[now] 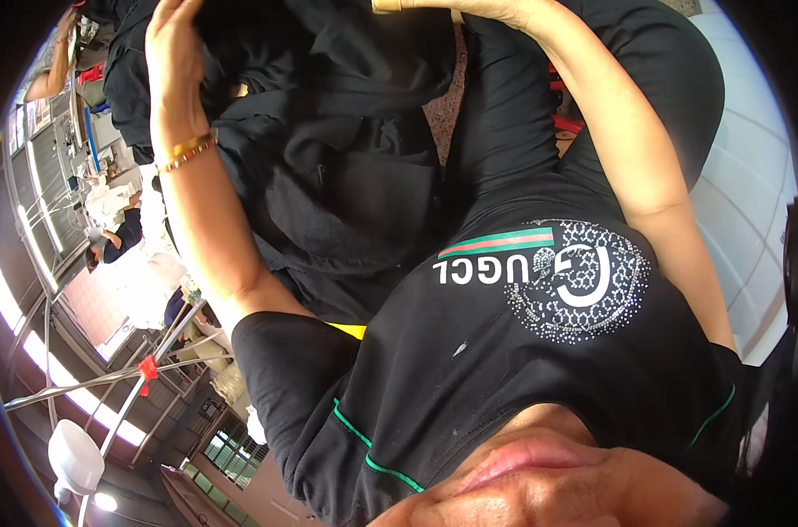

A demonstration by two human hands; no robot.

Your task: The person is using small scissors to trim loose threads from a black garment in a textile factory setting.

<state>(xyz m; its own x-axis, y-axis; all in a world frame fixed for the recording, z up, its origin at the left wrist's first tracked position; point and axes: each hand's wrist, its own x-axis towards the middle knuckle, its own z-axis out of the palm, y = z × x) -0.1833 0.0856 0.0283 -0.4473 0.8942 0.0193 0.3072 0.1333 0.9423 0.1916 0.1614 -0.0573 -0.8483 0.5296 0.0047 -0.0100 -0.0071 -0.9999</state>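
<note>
Black fabric (329,189), heaped: lay left of the black trousers (509,105). Left hand (174,39), bracelets (186,153) at its wrist: was over the fabric's left part; right hand (487,7): was at its far side. Both were cropped; I could not tell whether either gripped.

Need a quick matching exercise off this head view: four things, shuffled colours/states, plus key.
Things:
1. left hand
2. large crumpled cloth
3. small strip, lower left
4. bulb-shaped thing, lower left

Colours or states:
A. white
B. bracelets at its wrist
C. red
D. black

Pairs: 1-B, 2-D, 3-C, 4-A
</note>
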